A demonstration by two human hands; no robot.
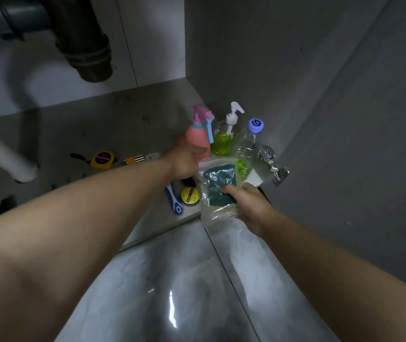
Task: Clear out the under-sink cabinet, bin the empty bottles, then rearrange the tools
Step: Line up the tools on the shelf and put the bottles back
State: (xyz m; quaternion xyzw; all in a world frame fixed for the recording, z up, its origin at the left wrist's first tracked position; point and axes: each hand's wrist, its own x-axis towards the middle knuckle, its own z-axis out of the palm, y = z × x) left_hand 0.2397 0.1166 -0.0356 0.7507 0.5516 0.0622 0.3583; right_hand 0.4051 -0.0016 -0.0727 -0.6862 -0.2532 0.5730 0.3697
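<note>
My right hand (pixel 247 204) grips a clear plastic bag with a green scouring pad (pixel 218 186) inside, at the cabinet's front right corner. My left hand (pixel 187 160) reaches to the base of a pink spray bottle (pixel 198 137); whether its fingers wrap the bottle is blurred. Beside the spray bottle stand a pump bottle with green liquid (pixel 222 140) and a clear plastic bottle with a purple cap (pixel 247 141). On the cabinet floor lie a yellow tape measure (pixel 103 159), an orange-handled tool (pixel 135 159), a blue-handled tool (pixel 174 201) and a yellow roll of tape (pixel 190 195).
A dark drain pipe (pixel 86 50) hangs at the upper left and a white pipe (pixel 2 149) slants down at the left. The open cabinet door with its metal hinge (pixel 279 172) stands at the right. Glossy grey floor tiles (pixel 184 280) lie in front.
</note>
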